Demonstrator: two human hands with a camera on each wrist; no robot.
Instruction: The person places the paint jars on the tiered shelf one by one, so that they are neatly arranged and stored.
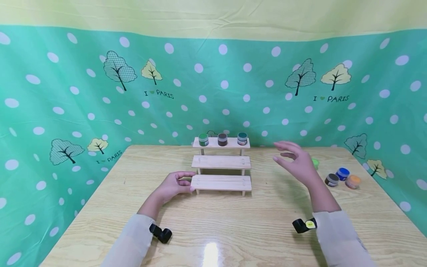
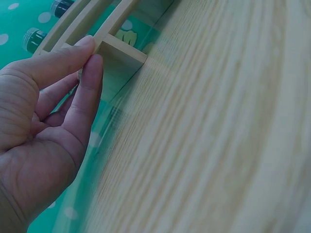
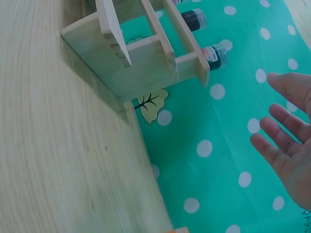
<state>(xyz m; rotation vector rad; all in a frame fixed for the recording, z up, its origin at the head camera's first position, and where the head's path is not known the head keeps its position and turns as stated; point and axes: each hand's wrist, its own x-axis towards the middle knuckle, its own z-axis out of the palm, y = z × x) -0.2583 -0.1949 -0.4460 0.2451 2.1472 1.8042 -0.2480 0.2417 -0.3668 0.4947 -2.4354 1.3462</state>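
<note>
Cloth backdrop (image 1: 213, 89), green: patterned with white dots (image 1: 222, 49), topped at 12 o'clock by a pale yellow band (image 1: 186, 16). Checked trees (image 1: 117, 66) and yellow trees (image 1: 336, 75) are printed at 10 and 2 o'clock, "PARIS" lettering (image 1: 165, 95) set beneath. Wood-grained table (image 1: 260, 218): spread towards 6 o'clock, where a white glare (image 1: 211, 254) is reflected.

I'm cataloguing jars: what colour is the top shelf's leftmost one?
The leftmost jar is green; the head view shows it best.

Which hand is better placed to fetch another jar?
Probably the right hand: it's empty and nearer the jars on the table, while the left hand pinches the rack.
</note>
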